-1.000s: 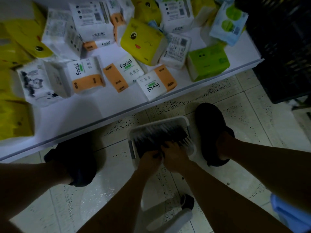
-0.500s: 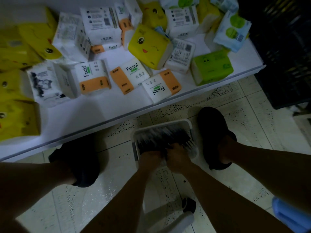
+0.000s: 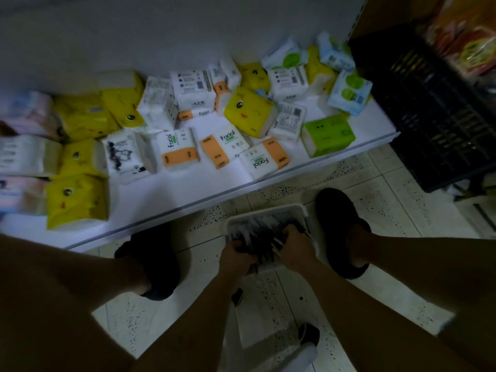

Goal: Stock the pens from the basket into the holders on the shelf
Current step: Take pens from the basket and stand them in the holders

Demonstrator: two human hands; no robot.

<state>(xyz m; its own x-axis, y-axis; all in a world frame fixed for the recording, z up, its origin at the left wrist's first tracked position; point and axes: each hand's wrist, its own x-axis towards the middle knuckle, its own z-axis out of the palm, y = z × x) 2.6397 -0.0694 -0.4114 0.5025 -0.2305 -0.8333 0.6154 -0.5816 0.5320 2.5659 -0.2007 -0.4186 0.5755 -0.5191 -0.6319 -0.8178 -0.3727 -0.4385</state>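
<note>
- Two hands reach into a white basket (image 3: 268, 209) on the tiled floor; it is full of dark pens (image 3: 264, 234).
- Left hand (image 3: 236, 257) is at the basket's near left corner, fingers curled around a bunch of pens.
- Right hand (image 3: 295, 249) is at the basket's right side, fingers curled down onto the same bunch.
- Beyond the basket runs a white shelf (image 3: 166, 194) strewn with tissue packs (image 3: 249, 115).
- Black shoes stand either side of the basket, the right shoe (image 3: 338, 221) just beside it.
- Far right of the basket stands a black crate (image 3: 434, 122).
</note>
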